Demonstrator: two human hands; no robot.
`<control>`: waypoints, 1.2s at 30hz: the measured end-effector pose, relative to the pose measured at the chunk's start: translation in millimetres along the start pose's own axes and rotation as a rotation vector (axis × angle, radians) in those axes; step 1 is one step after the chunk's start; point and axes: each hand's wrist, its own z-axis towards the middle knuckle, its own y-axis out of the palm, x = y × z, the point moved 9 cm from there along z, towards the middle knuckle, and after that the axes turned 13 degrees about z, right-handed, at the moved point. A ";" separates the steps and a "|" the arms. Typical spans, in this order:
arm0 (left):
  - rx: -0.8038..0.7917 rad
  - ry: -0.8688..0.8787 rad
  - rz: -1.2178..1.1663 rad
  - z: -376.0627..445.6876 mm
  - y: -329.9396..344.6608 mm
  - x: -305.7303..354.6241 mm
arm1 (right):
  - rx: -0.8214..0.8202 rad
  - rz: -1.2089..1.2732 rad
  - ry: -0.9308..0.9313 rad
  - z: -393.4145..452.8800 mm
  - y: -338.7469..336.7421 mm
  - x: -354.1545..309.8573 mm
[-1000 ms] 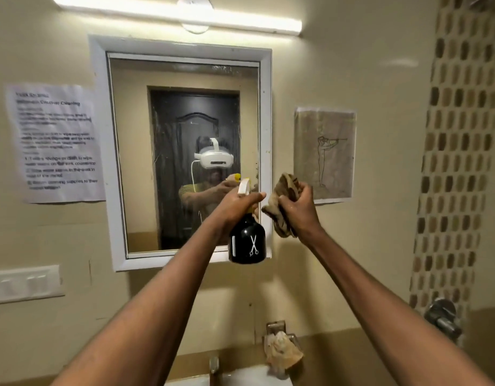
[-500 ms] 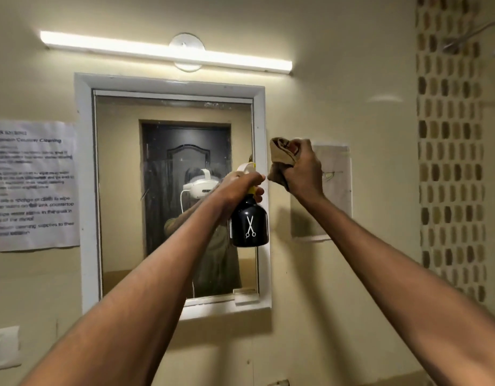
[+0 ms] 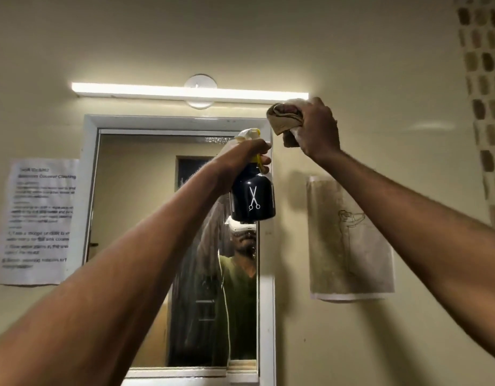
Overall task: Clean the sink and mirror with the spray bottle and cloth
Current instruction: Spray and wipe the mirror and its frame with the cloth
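Two arms reach up in front of me, and both hands are full. The largest thing is the mirror [image 3: 146,218] in its white frame [image 3: 89,190], fixed flat on the wall; its glass is hard and fragile, so I judge it wants light pressure only. I see faint streaks on the glass low in the middle. The sink is not in view now.

My left hand [image 3: 240,154] is closed around the neck of the spray bottle [image 3: 253,200], just under the white and yellow nozzle, in front of the upper right part of the mirror. The bottle is dark and stiff, with a smooth body that may be slippery when wet, so the neck is the good place to hold it. How full it is I cannot tell.

My right hand [image 3: 317,126] is closed tight on the cloth [image 3: 285,118], which is bunched into a soft lump. It stands beside the top right corner of the frame and just below the end of the tube light [image 3: 185,91]. The cloth is light and limp; I think it should be spread flatter before wiping.

For room: the wall between the frame and the drawing paper [image 3: 349,240] is bare, the printed notice [image 3: 37,218] touches the frame on the left, and the lamp is close above, so upward strokes must stop early.
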 end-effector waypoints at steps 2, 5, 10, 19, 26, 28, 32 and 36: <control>0.007 -0.015 0.017 2.8 0.8 3.5 | -0.010 -0.018 -0.042 5.0 0.5 -2.9; 0.036 -0.025 0.059 5.8 1.5 4.4 | -0.020 -0.045 -0.079 9.0 2.6 -10.1; 0.124 -0.003 0.119 5.4 1.5 1.9 | -0.058 -0.121 -0.123 9.0 12.8 -22.0; 0.061 -0.025 0.097 0.3 2.1 -12.1 | -0.116 -0.144 -0.118 19.6 14.2 -21.4; 0.031 -0.054 0.058 -0.9 4.1 -19.8 | -0.126 -0.148 -0.147 18.8 25.2 -25.8; 0.031 -0.055 0.028 0.6 5.1 -20.7 | -0.101 -0.148 -0.162 14.6 24.9 -26.1; 0.015 -0.062 0.017 -2.3 10.9 -25.3 | -0.156 -0.172 -0.229 -12.6 33.0 -25.5; -0.007 -0.053 0.014 -7.3 14.0 -30.9 | -0.217 -0.219 -0.276 -6.3 32.8 -30.4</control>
